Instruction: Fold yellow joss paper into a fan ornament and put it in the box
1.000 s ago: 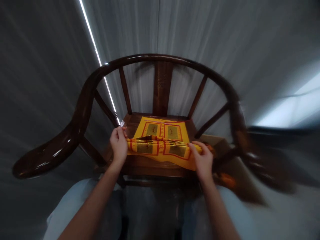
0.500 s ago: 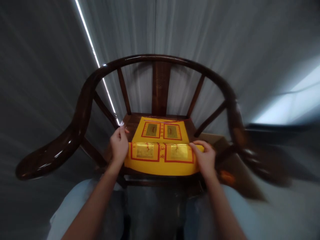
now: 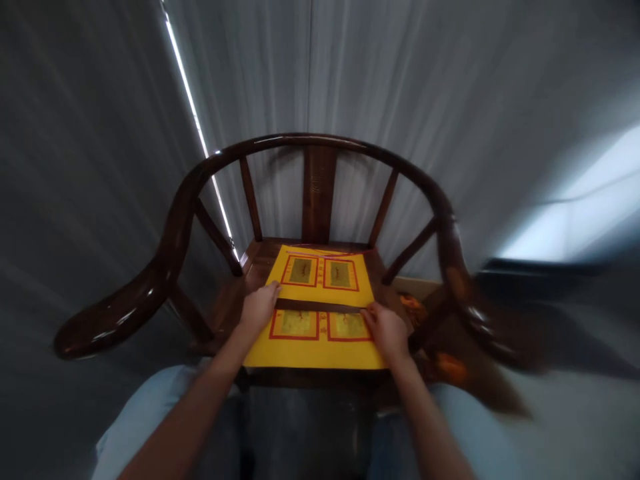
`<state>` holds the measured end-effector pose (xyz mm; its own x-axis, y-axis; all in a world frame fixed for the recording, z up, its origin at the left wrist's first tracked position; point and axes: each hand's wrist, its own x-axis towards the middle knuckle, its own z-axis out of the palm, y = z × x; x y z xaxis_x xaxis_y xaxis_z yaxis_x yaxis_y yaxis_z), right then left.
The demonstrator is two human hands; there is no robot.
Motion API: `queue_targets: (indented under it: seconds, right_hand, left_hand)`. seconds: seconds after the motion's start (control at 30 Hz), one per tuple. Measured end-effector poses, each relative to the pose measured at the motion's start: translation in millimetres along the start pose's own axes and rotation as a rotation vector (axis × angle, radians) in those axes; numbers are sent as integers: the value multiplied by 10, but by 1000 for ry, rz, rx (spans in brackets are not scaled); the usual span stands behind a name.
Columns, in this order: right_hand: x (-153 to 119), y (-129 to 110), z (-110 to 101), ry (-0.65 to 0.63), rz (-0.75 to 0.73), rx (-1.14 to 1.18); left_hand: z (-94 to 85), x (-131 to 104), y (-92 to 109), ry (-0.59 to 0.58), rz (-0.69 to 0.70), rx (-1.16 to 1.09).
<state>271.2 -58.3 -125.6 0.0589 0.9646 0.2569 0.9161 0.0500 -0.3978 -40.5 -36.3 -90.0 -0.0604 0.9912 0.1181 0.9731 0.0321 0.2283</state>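
Two yellow sheets with red frames and gold squares lie on the seat of a dark wooden chair. The far yellow sheet (image 3: 321,295) lies flat below a thin reddish strand. A dark gap parts it from the near yellow sheet (image 3: 315,353), which reaches the seat's front. My left hand (image 3: 259,308) is closed at the left end of the gap, its fingertips at the sheets' edges. At the right end, my right hand (image 3: 387,330) has its fingers pressed together on the near sheet's upper edge.
The chair's curved armrest (image 3: 115,303) rises at the left, and the other armrest (image 3: 453,260) at the right. Beyond the right side stands a box (image 3: 417,287) with orange items. A grey corrugated wall (image 3: 280,67) is behind the chair.
Both hands have moved inward, the left one most. The near sheet, bowed before, now lies flatter and lower, with a dark gap showing between the sheets. The view has shifted slightly.
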Motion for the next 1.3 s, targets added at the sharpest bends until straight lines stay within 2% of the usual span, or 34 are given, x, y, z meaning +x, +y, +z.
queue_targets:
  seconds: [0.03,0.07,0.13,0.2,0.27,0.33,0.43,0.57,0.63,0.7,0.9,1.07,1.2,1.3]
  right_hand:
    - [-22,-5,10,-1,-40,-48]
    - [-40,-12,17,4,-71,-75]
    - [-65,-27,25,21,-91,-89]
    - [-72,-31,29,37,-75,-81]
    - [-65,-20,28,56,-53,-79]
    - [-48,-10,21,86,-52,-86]
    - [-19,-48,11,161,-139,-135]
    - [50,-248,81,203,-424,-164]
    - [130,-360,175,158,-586,-151]
    - [247,-432,294,102,-659,-120]
    - [568,-367,569,42,-521,120]
    - [629,-251,603,-6,-452,323]
    - [670,-206,628,-2,-416,398]
    - [744,-172,606,-40,-442,412]
  left_hand:
    - [30,-67,97,80,41,21]
    - [74,-150,204,161,134,54]
    - [210,-345,414,246,355,84]
    - [380,-521,567,230,554,52]
    - [525,-622,638,177,631,22]
    - [605,-631,637,114,642,-15]
    - [623,-555,582,46,627,-74]
    - [617,-503,551,24,616,-138]
    - [636,-515,555,44,607,-162]
    - [658,-531,556,67,589,-163]
    - [671,-540,488,56,542,-75]
    - [674,-535,399,100,521,-42]
    - [658,-528,294,131,477,3]
    - [628,-518,237,125,458,45]
